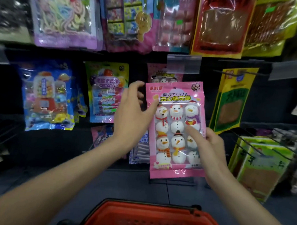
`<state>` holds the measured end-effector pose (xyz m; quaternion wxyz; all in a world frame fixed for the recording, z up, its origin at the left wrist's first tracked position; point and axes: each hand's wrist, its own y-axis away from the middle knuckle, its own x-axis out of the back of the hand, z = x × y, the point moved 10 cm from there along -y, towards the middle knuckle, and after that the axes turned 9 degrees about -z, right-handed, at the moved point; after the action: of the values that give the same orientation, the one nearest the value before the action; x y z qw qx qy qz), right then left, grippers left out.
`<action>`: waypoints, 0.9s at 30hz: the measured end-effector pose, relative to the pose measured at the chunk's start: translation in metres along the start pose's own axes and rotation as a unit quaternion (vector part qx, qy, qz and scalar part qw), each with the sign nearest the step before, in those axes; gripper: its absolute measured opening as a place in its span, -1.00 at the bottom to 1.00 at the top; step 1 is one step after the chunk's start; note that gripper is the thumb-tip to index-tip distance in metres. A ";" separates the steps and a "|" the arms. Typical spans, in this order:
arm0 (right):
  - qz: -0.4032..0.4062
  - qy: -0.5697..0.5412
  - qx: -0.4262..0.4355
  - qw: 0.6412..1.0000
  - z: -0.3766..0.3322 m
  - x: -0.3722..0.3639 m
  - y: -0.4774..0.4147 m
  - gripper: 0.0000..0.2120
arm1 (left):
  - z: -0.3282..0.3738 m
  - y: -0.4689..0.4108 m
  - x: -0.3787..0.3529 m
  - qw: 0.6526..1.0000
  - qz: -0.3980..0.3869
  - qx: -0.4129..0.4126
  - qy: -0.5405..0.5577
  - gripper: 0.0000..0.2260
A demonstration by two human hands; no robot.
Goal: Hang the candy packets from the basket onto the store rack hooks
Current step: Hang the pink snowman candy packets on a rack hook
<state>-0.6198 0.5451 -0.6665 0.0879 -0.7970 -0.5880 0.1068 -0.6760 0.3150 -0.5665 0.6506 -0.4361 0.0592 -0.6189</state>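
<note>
**Pink packet upright, hook above its top edge**

Pink plastic snowman-marshmallow packet point(177, 96) held upright, long axis vertical, above red plastic basket point(138, 207). Left hand point(132, 115) pinches upper left edge; right hand point(210, 145) pinches lower right edge. Rack hook with clear tag holder point(183, 64) sits just above; left hand nearer.

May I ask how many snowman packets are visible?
2. One packet is held by the left hand and right hand; a second packet hangs behind its top edge, partly hidden by a tag. More may hang behind.
</note>
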 end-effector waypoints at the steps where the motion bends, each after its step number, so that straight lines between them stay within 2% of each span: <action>1: 0.009 0.003 0.004 1.000 0.001 0.004 -0.003 -0.78 | 0.013 -0.010 0.004 0.996 0.024 -0.047 -0.074 -0.50; 4: 0.018 0.008 0.008 1.000 0.008 0.012 -0.009 -0.78 | 0.055 -0.028 0.000 0.948 0.068 -0.175 -0.257 -0.41; 7: 0.030 0.012 0.020 0.999 0.010 0.022 -0.015 -0.80 | 0.077 -0.039 -0.007 0.904 0.093 -0.253 -0.331 -0.42; 9: 0.039 0.012 0.032 0.999 0.006 0.025 -0.020 -0.78 | 0.086 -0.043 -0.009 0.876 0.123 -0.291 -0.365 -0.49; 12: 0.046 0.016 0.059 0.997 -0.005 0.027 -0.024 -0.78 | 0.103 -0.044 -0.001 0.840 0.171 -0.350 -0.377 -0.70; 13: 0.047 0.019 0.071 0.996 -0.009 0.026 -0.024 -0.80 | 0.108 -0.046 0.003 0.845 0.167 -0.357 -0.360 -0.75; 15: 0.047 0.035 0.095 0.994 -0.016 0.025 -0.023 -0.80 | 0.107 -0.058 0.014 0.902 0.119 -0.315 -0.270 -0.78; 17: 0.043 0.038 0.107 0.993 -0.019 0.023 -0.022 -0.80 | 0.090 -0.074 0.020 0.970 0.060 -0.201 -0.127 -0.79; 18: 0.043 0.035 0.110 0.992 -0.020 0.022 -0.022 -0.80 | 0.080 -0.078 0.020 0.987 0.034 -0.148 -0.053 -0.79; 21: 0.046 0.036 0.119 0.991 -0.024 0.020 -0.023 -0.80 | 0.070 -0.081 0.017 0.994 0.008 -0.093 0.064 -0.76; 27: 0.055 0.037 0.126 0.990 -0.026 0.019 -0.025 -0.76 | 0.066 -0.080 0.016 0.992 0.022 -0.088 0.085 -0.79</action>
<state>-0.6304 0.5707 -0.6363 0.2034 -0.8142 -0.5212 0.1553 -0.6920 0.3458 -0.4672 0.6158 -0.4359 0.1779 -0.6318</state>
